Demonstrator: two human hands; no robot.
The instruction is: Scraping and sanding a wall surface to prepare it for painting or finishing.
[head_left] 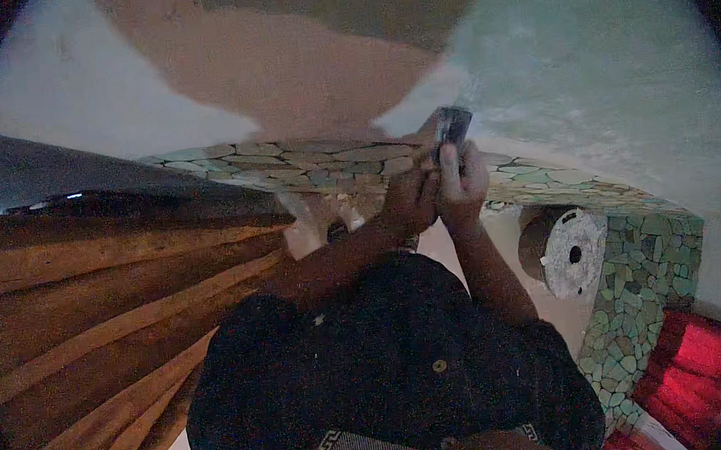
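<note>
My right hand [467, 182] grips a small dark, flat tool [453, 124] with a pale grey smear on it, its thumb lying along the tool. The tool's upper end is against or very close to the whitish wall [552, 50]; its exact kind is too dim to tell. My left hand [412, 197] is closed right beside my right hand, their fingers meeting below the tool. Whatever the left fingers hold, if anything, is hidden. Whitish residue shows on my right fingers and on the wall near the tool.
A large brown shadow [276, 68] falls across the wall. Below runs a band of stone-patterned cladding [320, 161]. Brown draped cloth [108, 310] hangs at left. At right are a drum-like object [573, 252] with a white round end, more stone pattern [637, 302] and red fabric [694, 358].
</note>
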